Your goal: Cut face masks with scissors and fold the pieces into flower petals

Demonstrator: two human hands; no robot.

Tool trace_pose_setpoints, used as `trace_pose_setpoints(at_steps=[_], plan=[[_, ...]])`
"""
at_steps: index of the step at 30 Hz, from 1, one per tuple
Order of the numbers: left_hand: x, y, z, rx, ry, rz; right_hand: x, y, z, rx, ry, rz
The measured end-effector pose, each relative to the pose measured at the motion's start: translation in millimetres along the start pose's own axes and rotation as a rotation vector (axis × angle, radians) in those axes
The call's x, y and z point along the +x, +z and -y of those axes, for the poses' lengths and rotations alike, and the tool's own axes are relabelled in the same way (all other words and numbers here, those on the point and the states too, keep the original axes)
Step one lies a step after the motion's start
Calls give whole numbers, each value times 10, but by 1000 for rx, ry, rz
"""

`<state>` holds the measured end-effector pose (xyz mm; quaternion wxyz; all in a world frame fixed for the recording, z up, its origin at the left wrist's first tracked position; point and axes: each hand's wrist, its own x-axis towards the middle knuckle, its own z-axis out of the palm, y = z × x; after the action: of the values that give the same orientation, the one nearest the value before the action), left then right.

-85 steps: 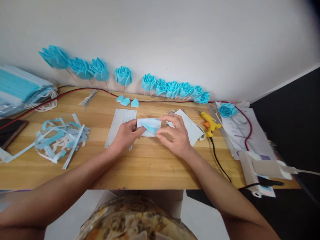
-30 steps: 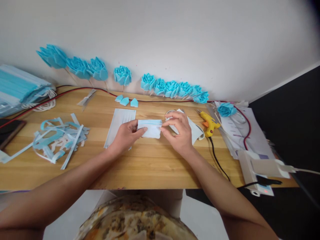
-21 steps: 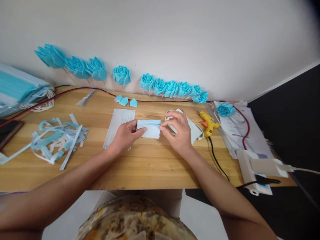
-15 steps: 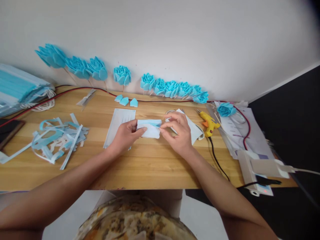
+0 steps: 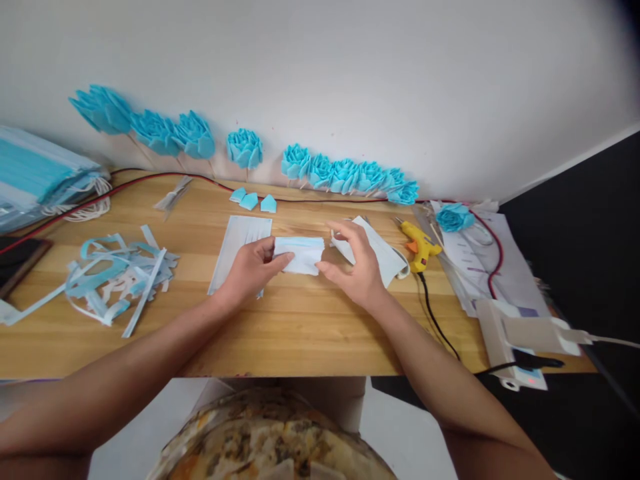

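Observation:
My left hand (image 5: pixel 255 267) pinches the left end of a small folded piece of white and pale blue mask fabric (image 5: pixel 304 255), thumb on top. At the piece's right edge is my right hand (image 5: pixel 356 263), its thumb and fingers spread apart; the thumb tip is close to the lower right corner, and I cannot tell whether it touches. Behind the left hand lies a flat white sheet (image 5: pixel 243 233) with slits. A white face mask (image 5: pixel 383 257) lies beyond the right hand. Several cut blue petals (image 5: pixel 250 201) rest further back.
Blue fabric flowers (image 5: pixel 245 148) on sticks lean along the wall. A yellow glue gun (image 5: pixel 420 243) lies right, its cord running to a power strip (image 5: pixel 507 347). Cut strips (image 5: pixel 117 273) are heaped left, near a mask stack (image 5: pixel 40 177) and a dark phone-like object (image 5: pixel 20 263).
My right fingers have opened and come off the right edge of the folded piece, which now lies flatter. My left hand keeps its pinch in nearly the same place.

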<state>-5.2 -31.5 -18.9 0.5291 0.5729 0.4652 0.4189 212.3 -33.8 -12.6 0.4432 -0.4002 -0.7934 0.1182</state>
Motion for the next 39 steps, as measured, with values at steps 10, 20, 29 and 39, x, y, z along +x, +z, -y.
trace_pose_setpoints(at_steps=[10, 20, 29, 39], plan=[[-60, 3, -18, 467, 231, -13, -8, 54, 52, 152, 182, 178], [-42, -1, -31, 366, 169, 75, -22, 42, 42, 331, 394, 134], [-53, 9, -125, 249, 161, 87, -23, 27, 35, 171, 237, 130], [-41, -29, -88, 283, 181, 59, -46, 71, 0, 57, 35, 93]])
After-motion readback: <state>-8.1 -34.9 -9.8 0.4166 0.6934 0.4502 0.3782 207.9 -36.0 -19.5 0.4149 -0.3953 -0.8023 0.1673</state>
